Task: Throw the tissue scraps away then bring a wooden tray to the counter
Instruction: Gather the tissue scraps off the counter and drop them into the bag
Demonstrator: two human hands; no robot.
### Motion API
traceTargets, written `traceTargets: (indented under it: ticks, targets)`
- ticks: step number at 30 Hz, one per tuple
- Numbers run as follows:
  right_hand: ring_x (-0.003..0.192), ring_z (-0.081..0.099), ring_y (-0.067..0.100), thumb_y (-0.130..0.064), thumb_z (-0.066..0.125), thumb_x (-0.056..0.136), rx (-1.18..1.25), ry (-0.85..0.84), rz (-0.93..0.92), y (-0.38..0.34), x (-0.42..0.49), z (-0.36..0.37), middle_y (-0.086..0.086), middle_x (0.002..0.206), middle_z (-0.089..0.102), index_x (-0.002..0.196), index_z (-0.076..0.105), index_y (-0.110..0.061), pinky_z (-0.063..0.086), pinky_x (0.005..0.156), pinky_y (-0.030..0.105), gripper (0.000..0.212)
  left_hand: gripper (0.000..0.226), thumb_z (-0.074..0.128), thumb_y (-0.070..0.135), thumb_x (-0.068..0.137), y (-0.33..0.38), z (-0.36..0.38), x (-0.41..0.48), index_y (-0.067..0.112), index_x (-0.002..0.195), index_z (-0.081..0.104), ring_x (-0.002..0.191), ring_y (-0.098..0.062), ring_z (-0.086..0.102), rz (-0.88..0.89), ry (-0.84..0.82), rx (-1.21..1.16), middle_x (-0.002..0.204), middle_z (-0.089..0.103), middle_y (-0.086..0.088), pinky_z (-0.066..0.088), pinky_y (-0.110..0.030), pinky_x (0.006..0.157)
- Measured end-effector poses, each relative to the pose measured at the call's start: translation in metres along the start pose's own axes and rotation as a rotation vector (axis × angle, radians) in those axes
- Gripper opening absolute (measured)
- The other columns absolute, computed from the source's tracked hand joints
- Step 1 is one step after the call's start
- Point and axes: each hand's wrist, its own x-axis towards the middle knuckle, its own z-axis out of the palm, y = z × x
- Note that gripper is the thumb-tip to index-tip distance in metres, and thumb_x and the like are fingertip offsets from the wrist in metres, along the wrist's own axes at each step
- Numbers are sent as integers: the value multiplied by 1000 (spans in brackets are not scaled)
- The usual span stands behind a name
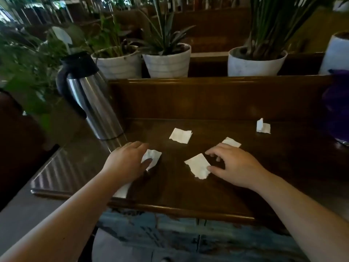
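Observation:
Several white tissue scraps lie on a dark wooden counter (188,193). My left hand (125,163) pinches one crumpled scrap (154,156) between thumb and fingers. My right hand (236,165) rests with its thumb on the edge of a flat scrap (198,168), fingers spread above it. Another scrap (181,135) lies further back in the middle, one (231,142) peeks out just beyond my right fingers, and a folded one (263,126) sits at the far right. No wooden tray is in view.
A steel thermos jug (90,99) with a black handle stands at the counter's left. Behind a raised wooden ledge (207,99) stand white plant pots (168,61) (255,62). A purple object (338,106) sits at the right edge.

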Motion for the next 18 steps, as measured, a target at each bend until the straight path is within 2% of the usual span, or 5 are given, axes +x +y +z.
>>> traceTargets:
  ticks: [3,6,10,13,18]
  targets:
    - [95,56,2,-46,60,87,-30,-1,30,-7,18,5,-13,122,55,128,51,-34,50,75,23,45,49,47,54,87,-14,13,17,27,128,47,109,-18,54,27,-85,-6,123,55,2,51,-34,82]
    - [90,55,2,-47,60,86,-35,-33,57,-12,33,10,-15,118,54,125,53,-36,49,71,22,41,45,43,54,88,-20,27,25,34,128,49,110,-17,52,96,-148,-10,122,52,3,51,-34,83]
    - [95,50,2,-49,57,87,-63,-106,79,-23,46,20,-15,116,52,123,55,-33,44,74,23,39,31,43,41,92,-32,40,32,32,117,58,100,-13,55,261,-11,-78,111,56,6,53,-30,77]
    - [96,48,4,-51,59,86,-61,-95,104,-30,49,31,-13,111,49,120,57,-33,45,77,25,39,25,46,37,91,-37,44,44,28,105,64,81,-11,58,324,57,-161,94,61,7,52,-26,63]
    - [89,50,2,-40,58,90,-48,-5,130,-39,49,39,-15,101,53,102,65,-35,43,71,21,15,22,48,36,89,-37,40,73,26,98,65,65,-10,57,417,140,-249,80,63,7,50,-27,51]
